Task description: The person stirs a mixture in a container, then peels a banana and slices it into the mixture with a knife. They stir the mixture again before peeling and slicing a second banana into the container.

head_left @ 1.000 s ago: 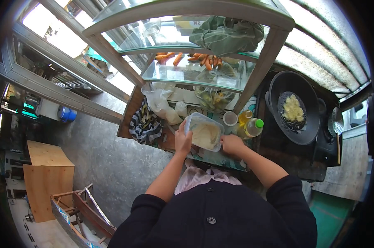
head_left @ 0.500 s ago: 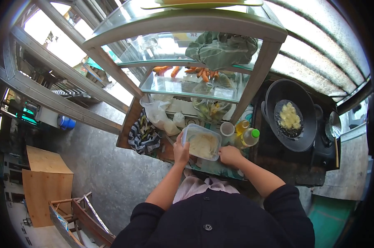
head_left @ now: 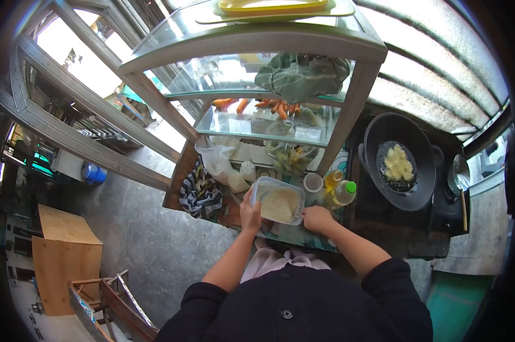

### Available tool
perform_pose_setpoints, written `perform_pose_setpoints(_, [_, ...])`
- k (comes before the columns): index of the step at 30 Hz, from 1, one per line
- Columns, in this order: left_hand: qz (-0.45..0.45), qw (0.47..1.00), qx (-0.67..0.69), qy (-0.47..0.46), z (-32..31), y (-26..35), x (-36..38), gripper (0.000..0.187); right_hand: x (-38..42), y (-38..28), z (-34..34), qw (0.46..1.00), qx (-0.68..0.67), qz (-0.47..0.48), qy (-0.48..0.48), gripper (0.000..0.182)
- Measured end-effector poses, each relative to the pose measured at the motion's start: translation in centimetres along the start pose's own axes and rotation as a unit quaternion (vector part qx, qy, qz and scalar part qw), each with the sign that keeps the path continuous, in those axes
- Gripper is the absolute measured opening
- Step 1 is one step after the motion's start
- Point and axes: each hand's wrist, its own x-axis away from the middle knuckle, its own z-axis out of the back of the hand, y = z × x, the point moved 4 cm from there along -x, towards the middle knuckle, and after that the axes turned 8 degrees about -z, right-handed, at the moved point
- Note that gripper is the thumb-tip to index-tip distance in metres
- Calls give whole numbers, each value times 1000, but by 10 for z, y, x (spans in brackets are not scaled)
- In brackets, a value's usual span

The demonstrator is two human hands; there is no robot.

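Note:
A clear plastic container (head_left: pixel 280 204) with pale batter or dough inside sits in front of me at the counter's edge. My left hand (head_left: pixel 250 213) grips its left side, thumb over the rim. At its right corner is my right hand (head_left: pixel 319 220), closed, with the fingers pressed together; whether it pinches the rim or something small is hidden. Just behind the container stand a small clear cup (head_left: pixel 313 182), a yellow oil bottle (head_left: pixel 332 180) and a bottle with a green cap (head_left: pixel 343 194).
Right of the bottles, a black wok (head_left: pixel 371 137) holds frying yellow pieces (head_left: pixel 398 163) in oil, with a ladle (head_left: pixel 458 174) beside it. A glass display case (head_left: pixel 257 40) rises ahead. Plastic bags (head_left: pixel 216 162) and a striped cloth (head_left: pixel 200 196) lie left.
The view has shifted slightly, so the case and counter appear a little lower. Both hands remain at the container, and the batter surface looks different, more heaped toward the middle.

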Motion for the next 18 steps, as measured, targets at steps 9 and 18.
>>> perform_pose_setpoints(9, [28,1000,-12,0,-1,3,6,61,-5,16,-15,998,-23,48,24,20])
perform_pose_setpoints(18, [12,1000,-25,-8,0,10,7,61,3,14,1,999,-14,-28,42,19])
